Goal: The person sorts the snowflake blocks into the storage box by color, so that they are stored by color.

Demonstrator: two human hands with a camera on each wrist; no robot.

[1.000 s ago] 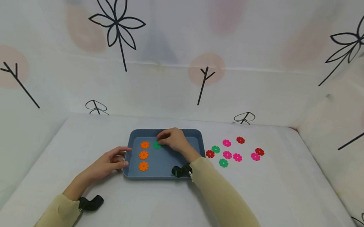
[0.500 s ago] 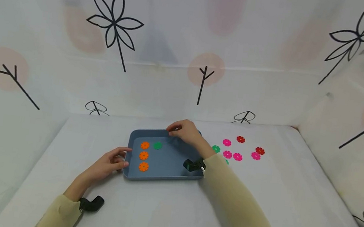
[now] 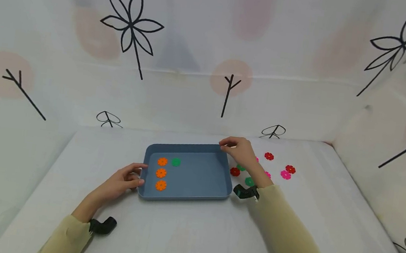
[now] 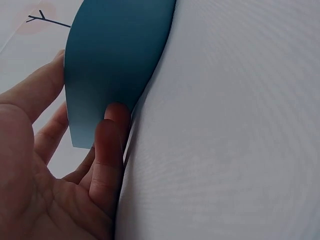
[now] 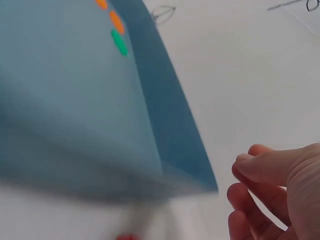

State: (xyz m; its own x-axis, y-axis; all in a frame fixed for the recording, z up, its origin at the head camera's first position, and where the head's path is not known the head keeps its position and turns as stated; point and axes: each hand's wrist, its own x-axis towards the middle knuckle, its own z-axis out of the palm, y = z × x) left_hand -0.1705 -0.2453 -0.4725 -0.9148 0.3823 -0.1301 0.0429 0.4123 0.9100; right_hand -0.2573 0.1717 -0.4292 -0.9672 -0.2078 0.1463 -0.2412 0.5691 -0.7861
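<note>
A blue-grey tray (image 3: 197,180) lies on the white-covered table. Three orange flower-shaped discs (image 3: 161,173) form a column along its left side, and one green flower-shaped disc (image 3: 176,162) lies right of the top one. My left hand (image 3: 121,180) rests against the tray's left side; in the left wrist view its fingertips (image 4: 107,132) touch the outer wall. Over the tray's far right corner in the head view is my right hand (image 3: 239,150), its fingers loosely bent. Seen from the right wrist, this hand (image 5: 270,190) holds nothing and is apart from the tray.
Right of the tray, more flower discs lie scattered: red (image 3: 269,156), pink (image 3: 285,174) and green (image 3: 249,181), some partly covered by the right hand and wrist. A white patterned cloth wall (image 3: 176,98) stands behind the table.
My right hand has moved right, away from the green disc in the tray, to the tray's far right corner. The green disc stays in the tray; the left hand has hardly moved.
</note>
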